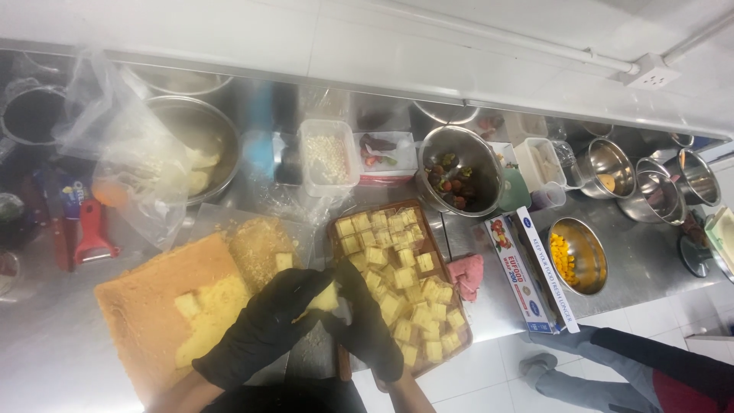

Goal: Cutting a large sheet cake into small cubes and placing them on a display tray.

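left hand (264, 329) and right hand (367, 321) (both black-gloved) pinch one cake piece (325, 298) together | over wooden board (336, 229) of cubes, sponge slab (153, 306) alongside | desk's near edge

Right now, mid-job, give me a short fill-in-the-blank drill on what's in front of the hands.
1. Both hands, left hand and right hand, wear ____ gloves.
2. Together they hold a yellow cake piece above the ____ edge of the wooden board.
3. The cake cubes on that board are ____ in colour.
4. The large sponge cake slab lies to the ____ of the board.

Missing words: black; left; yellow; left
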